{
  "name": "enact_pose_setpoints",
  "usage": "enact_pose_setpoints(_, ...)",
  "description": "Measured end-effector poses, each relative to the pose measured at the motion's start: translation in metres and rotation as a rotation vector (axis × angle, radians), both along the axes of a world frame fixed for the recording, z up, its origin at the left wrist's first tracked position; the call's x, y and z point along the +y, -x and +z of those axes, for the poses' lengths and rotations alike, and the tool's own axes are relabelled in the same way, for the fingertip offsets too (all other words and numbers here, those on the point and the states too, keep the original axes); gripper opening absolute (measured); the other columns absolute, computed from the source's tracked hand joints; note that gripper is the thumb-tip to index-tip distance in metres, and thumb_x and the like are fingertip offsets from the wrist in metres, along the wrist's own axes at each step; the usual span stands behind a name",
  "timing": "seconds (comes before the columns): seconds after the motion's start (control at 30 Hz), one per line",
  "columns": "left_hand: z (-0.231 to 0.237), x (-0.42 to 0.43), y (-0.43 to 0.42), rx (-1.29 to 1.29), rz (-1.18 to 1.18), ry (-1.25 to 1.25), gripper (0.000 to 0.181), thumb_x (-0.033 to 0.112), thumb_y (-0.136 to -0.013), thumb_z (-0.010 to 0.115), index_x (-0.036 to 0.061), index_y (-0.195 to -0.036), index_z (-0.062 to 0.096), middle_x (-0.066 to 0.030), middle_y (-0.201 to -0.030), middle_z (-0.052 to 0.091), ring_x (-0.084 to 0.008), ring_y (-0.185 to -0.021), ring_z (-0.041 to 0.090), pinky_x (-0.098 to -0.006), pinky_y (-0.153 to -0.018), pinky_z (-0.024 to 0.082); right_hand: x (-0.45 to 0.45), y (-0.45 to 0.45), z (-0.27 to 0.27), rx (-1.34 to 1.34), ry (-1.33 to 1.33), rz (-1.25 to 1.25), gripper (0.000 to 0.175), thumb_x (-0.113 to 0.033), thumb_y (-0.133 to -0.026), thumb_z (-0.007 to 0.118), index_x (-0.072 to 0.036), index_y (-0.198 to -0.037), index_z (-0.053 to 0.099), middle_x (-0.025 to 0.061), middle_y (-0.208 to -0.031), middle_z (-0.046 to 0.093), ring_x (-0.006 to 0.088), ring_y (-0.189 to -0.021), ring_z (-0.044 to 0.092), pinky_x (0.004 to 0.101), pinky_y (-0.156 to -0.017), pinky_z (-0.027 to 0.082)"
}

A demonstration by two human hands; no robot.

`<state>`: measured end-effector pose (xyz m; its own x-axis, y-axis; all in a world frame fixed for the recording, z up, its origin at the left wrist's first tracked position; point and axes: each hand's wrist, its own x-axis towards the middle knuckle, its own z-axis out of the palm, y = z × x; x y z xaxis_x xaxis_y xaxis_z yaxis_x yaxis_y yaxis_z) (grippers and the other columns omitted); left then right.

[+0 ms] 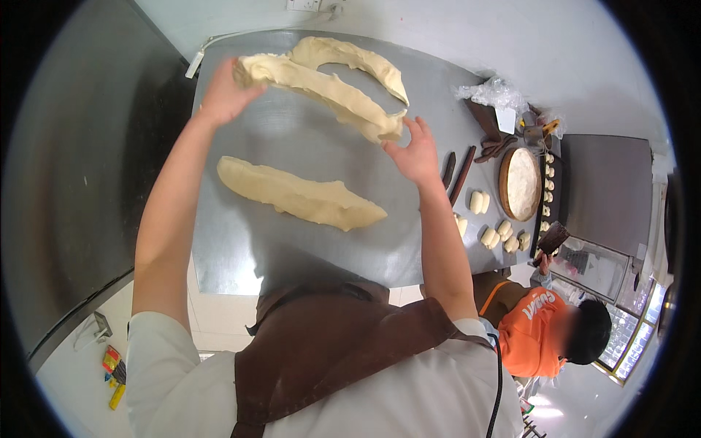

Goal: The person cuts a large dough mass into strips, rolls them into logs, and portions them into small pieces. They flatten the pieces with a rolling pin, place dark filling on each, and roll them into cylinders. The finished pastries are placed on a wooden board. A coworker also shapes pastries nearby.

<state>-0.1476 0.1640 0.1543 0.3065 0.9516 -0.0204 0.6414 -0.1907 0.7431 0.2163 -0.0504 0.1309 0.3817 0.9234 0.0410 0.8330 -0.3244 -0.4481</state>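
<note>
A long strip of dough (328,96) stretches between my two hands over the metal worktable. My left hand (229,90) grips its left end. At its right end, my right hand (413,148) has its thumb and fingers on the dough. Behind it, a curved strip of dough (350,55) lies near the back of the table, partly hidden by the held strip at its left. Nearer to me rests a thick, separate length of dough (301,191), tapering at its right end.
Right on the metal worktable (241,274) are dark rods (463,175), a round floured board (521,184), small dough pieces (490,238) and crumpled plastic (495,94). A co-worker in orange (528,334) stands at the right, holding a dark flat tool (553,238). A metal cabinet (98,137) borders the left.
</note>
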Motion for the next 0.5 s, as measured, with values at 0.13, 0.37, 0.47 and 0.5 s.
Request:
enact_pose_setpoints(0.13, -0.078, -0.086, 0.054, 0.65, -0.525, 0.072, 0.115, 0.049, -0.075, 0.093, 0.003, -0.165, 0.036, -0.0234, -0.166, 0.043, -0.0375, -0.158, 0.036, -0.0503, -0.131, 0.028, -0.064, 0.041, -0.042, 0.079, 0.288, 0.157, 0.088, -0.043, -0.081, 0.087, -0.002, -0.151, 0.052, 0.0246, -0.155, 0.053, 0.045, -0.146, 0.048, 0.0512, -0.122, 0.04)
enact_pose_setpoints(0.37, -0.146, -0.168, 0.073, 0.534, -0.331, -0.149, 0.086, 0.046, -0.064, 0.096, 0.013, -0.137, 0.065, -0.0134, -0.145, 0.062, -0.0354, -0.143, 0.05, -0.0537, -0.118, 0.039, -0.149, 0.123, -0.083, -0.071, 0.223, 0.278, 0.086, -0.043, -0.084, 0.084, -0.004, -0.153, 0.052, 0.0218, -0.147, 0.06, 0.043, -0.136, 0.056, 0.0516, -0.112, 0.046)
enact_pose_setpoints(0.47, -0.124, -0.172, 0.058, 0.523, -0.267, -0.106, 0.061, 0.043, -0.07, 0.093, 0.0146, -0.12, 0.073, -0.0111, -0.125, 0.073, -0.0335, -0.126, 0.065, -0.0513, -0.104, 0.049, -0.134, 0.122, -0.071, 0.075, 0.455, 0.249, 0.085, -0.041, -0.084, 0.084, -0.004, -0.153, 0.052, 0.0219, -0.136, 0.067, 0.0431, -0.127, 0.063, 0.05, -0.106, 0.05)
enact_pose_setpoints(0.5, -0.109, -0.175, 0.055, 0.52, -0.255, -0.071, 0.054, 0.043, -0.073, 0.092, 0.0147, -0.116, 0.075, -0.0106, -0.119, 0.076, -0.0331, -0.12, 0.069, -0.0509, -0.099, 0.052, -0.131, 0.118, -0.059, 0.145, 0.578, 0.235, 0.085, -0.041, -0.084, 0.084, -0.004, -0.153, 0.051, 0.0223, -0.134, 0.068, 0.0429, -0.125, 0.064, 0.0493, -0.105, 0.052)
